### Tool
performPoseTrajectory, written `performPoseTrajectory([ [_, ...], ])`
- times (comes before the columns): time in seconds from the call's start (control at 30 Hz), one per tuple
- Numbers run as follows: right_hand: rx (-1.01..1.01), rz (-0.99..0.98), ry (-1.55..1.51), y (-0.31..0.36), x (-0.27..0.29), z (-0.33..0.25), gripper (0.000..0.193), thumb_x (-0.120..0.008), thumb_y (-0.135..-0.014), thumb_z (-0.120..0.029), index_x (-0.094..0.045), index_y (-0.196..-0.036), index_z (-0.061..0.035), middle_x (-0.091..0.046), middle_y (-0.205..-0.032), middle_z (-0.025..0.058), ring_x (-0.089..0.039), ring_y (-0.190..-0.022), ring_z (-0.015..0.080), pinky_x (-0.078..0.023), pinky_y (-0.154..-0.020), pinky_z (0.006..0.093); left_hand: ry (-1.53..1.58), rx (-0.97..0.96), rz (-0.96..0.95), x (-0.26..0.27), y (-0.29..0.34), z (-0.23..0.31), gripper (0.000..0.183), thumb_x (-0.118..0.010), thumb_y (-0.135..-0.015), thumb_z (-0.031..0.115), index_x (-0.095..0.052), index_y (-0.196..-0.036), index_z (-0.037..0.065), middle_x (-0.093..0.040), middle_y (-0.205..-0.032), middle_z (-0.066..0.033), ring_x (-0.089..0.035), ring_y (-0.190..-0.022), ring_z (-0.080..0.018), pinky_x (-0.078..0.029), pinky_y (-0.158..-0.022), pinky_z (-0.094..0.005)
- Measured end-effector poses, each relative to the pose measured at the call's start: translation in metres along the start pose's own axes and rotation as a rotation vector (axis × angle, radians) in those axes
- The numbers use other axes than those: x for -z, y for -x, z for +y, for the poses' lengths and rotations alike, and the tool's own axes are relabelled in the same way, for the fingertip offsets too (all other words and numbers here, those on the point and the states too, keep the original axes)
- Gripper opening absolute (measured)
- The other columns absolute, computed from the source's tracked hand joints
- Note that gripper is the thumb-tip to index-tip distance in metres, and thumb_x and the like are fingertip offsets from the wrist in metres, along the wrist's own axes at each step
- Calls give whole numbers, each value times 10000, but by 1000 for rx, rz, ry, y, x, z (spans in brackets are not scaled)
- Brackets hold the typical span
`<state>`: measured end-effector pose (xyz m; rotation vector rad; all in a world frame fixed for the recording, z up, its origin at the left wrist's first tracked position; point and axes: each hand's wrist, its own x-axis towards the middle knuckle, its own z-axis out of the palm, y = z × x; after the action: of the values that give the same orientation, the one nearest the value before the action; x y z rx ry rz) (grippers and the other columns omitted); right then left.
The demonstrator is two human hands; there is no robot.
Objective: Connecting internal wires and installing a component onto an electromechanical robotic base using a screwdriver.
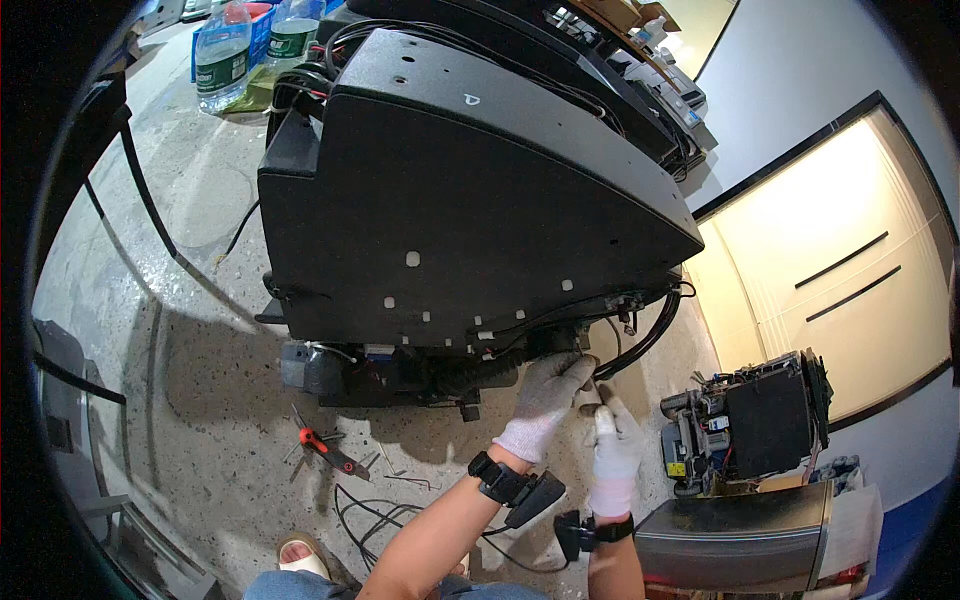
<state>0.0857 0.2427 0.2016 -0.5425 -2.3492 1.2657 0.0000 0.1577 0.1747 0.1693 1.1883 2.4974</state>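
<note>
A large black metal housing [440,220] with a curved panel lies in front of me, its mechanical underside facing me. At its lower right, my left hand [552,392], in a white and grey glove, is closed with the fingertips by a bundle of black cables [645,345]. Just below that, my right hand [614,440], in a like glove, pinches a small grey-brown cylindrical piece [588,402]. The piece spans the gap between both hands. What the left fingers grip is hidden by the hand.
A red and black folding hex key set [325,450] lies on the speckled floor, beside loose hex keys [410,481] and a black cable [385,515]. Another opened machine [765,430] stands at right, near a dark glossy panel [740,540]. Water bottles [222,65] stand at far left.
</note>
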Motion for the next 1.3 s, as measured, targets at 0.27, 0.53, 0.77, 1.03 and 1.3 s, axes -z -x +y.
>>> performPoseTrajectory([
  [0.27,46,57,-224,7,-3,6,240,-529,-840,-172,-550,-991,13,-577,-680,42,-487,-494,103,-352,-432,237,-2,11,-13,3,4,11,243,-543,-825,212,-604,-812,-23,-556,-654,-38,-503,-636,-97,-400,-576,-235],
  [0.53,-328,-49,-552,8,9,-6,284,-516,-861,-285,-566,-952,-21,-590,-661,54,-473,-467,59,-335,-408,164,17,81,-45,2,2,8,221,-542,-829,182,-607,-833,-29,-571,-709,-35,-486,-634,-90,-392,-582,-231],
  [0.77,-324,-80,-434,12,6,-24,246,-510,-866,-245,-549,-938,-13,-566,-662,20,-438,-463,34,-323,-410,149,25,73,-41,1,1,8,226,-538,-830,186,-610,-859,-26,-577,-718,-34,-487,-662,-98,-394,-619,-246],
  [1.03,-333,-77,-509,15,8,-18,161,-521,-854,-175,-558,-878,-20,-584,-706,60,-488,-481,59,-364,-393,168,8,123,-46,0,5,10,247,-534,-834,205,-600,-857,-32,-567,-710,-24,-476,-655,-106,-391,-618,-251],
  [1.3,-309,-70,-399,14,5,-24,168,-521,-854,-195,-559,-861,-32,-578,-656,60,-464,-446,66,-356,-395,185,5,112,-25,0,2,7,239,-547,-831,202,-607,-860,-28,-556,-681,-12,-460,-620,-91,-381,-586,-235],
])
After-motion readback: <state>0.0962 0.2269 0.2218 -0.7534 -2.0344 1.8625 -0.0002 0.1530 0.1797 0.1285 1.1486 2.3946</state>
